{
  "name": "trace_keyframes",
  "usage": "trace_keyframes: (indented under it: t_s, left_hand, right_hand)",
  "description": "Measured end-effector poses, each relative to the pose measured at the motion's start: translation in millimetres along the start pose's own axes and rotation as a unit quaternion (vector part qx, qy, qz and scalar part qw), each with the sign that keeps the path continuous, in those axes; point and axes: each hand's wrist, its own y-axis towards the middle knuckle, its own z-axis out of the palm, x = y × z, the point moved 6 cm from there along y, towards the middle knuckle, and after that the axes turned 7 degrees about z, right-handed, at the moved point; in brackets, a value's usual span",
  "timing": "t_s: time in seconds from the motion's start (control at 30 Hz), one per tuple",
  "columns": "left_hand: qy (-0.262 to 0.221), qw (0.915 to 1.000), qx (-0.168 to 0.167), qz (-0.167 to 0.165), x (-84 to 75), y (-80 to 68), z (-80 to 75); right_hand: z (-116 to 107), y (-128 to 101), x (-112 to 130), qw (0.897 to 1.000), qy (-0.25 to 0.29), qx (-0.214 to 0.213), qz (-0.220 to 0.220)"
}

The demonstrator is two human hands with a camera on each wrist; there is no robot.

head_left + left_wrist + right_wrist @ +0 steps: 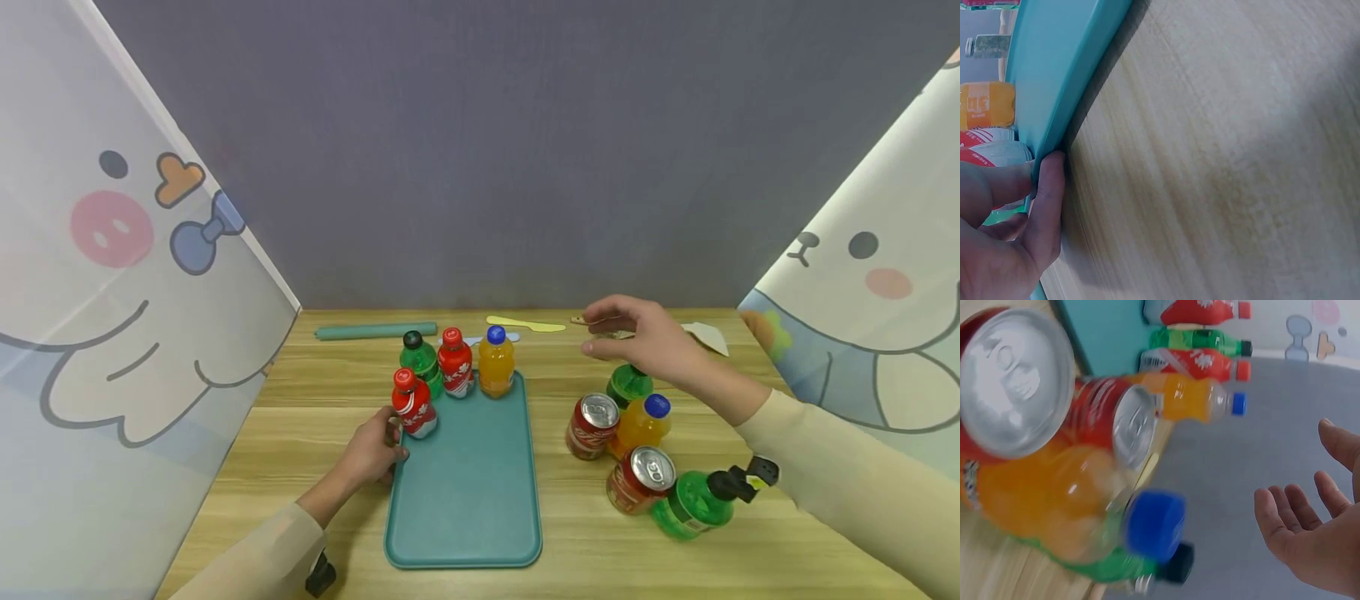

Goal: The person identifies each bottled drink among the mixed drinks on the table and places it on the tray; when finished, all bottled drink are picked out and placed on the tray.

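Note:
The left hand (369,450) pinches the left rim of a teal tray (465,500); in the left wrist view its thumb and fingers (1052,187) lie on both faces of that edge. On the tray's far end stand two red bottles (456,367), a green bottle (420,360) with a black cap and an orange juice bottle (497,367) with a blue cap. The right hand (637,333) hangs with parted fingers above a second green bottle (628,385), holding nothing. Near it are a second orange bottle (642,425) and a red soda can (591,429).
Another can (637,482) and a green bottle (693,507) stand at the near right. Along the back lie a teal roll-like strip (375,331), a yellow knife (525,324) and a pale flat piece (707,337). A grey wall (517,167) rises behind, with printed panels either side.

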Motion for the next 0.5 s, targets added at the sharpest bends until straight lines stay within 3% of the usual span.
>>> trace_keyframes:
  t_s: [0.37,0.5]
  left_hand:
    - [-0.002,1.0,-0.002,0.001,1.9,0.3,1.4]
    - [-0.003,1.0,-0.003,0.004,2.1,0.7,0.9]
  right_hand:
    - [-25,-19,-45,0.996,-0.048,-0.055,0.043]
    - [-29,-21,-60,0.996,-0.059,-0.047,0.049]
